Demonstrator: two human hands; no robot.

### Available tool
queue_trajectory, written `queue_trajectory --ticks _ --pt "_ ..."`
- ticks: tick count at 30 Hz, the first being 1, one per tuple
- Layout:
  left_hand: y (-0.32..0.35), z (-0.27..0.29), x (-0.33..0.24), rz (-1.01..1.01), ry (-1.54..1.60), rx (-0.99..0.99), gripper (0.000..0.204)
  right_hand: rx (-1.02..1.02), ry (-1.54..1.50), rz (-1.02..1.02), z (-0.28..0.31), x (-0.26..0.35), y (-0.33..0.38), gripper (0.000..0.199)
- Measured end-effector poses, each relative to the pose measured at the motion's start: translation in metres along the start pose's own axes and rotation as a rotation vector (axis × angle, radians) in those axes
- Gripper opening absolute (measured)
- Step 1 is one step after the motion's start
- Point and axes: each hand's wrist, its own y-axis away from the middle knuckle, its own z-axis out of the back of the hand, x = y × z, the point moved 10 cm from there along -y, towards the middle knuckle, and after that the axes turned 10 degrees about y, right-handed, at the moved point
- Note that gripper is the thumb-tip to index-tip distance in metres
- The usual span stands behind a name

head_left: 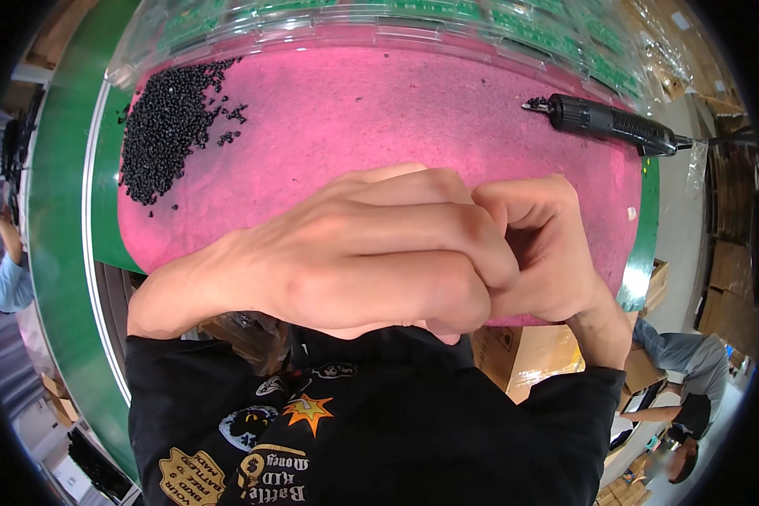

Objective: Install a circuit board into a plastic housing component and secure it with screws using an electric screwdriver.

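My left hand (371, 253) and my right hand (544, 244) meet close in front of my chest, above the near part of a pink mat (312, 110). The left one is closed, its fingers bent over towards the right. Curled up like a fist, the right hand presses against the left fingertips. Whatever lies between them, if anything, is hidden behind the knuckles. A heap of tiny black pieces that look like screws (164, 126) lies at the mat's far left. At the far right rests a black electric screwdriver (607, 121), its tip pointing left.
Clear plastic trays (430, 38) with green circuit boards line the mat's far edge. The green table (59, 244) extends along the left. Below the mat's near edge stands a cardboard box (531, 354). One person (691, 396) is at the lower right, another (8, 278) at the far left.
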Motion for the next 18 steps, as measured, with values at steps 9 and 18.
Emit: queue_trajectory --ticks 9,18 --pt "0.0009 -0.0009 0.0023 0.022 0.032 -0.010 0.022 0.016 0.029 0.002 -0.0002 -0.0061 0.0012 0.016" --pt "0.0007 0.0005 0.0024 0.004 0.053 -0.044 0.020 0.026 0.022 -0.033 -0.0013 -0.0072 0.0005 0.016"
